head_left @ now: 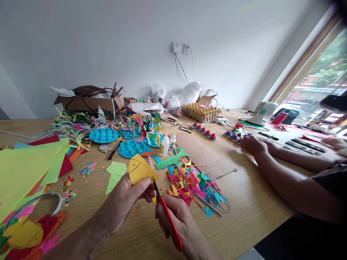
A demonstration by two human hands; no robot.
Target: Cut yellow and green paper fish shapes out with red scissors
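My left hand (127, 198) is closed on a yellow paper fish cutout (139, 169), held up above the wooden table (244, 202). Red-handled scissors (166, 213) are gripped in my right hand (179, 220), their blades touching the lower right edge of the yellow paper. A heap of coloured paper scraps (192, 184) lies just right of my hands. A green paper cutout (116, 172) rests flat to the left of the fish.
Another person's arms (282, 162) reach in from the right. Yellow-green paper sheets (27, 166) cover the left. Blue paper discs (132, 147), glue bottles (165, 145), flat cardboard (206, 157), egg trays (200, 111) and a cardboard box (86, 103) fill the back.
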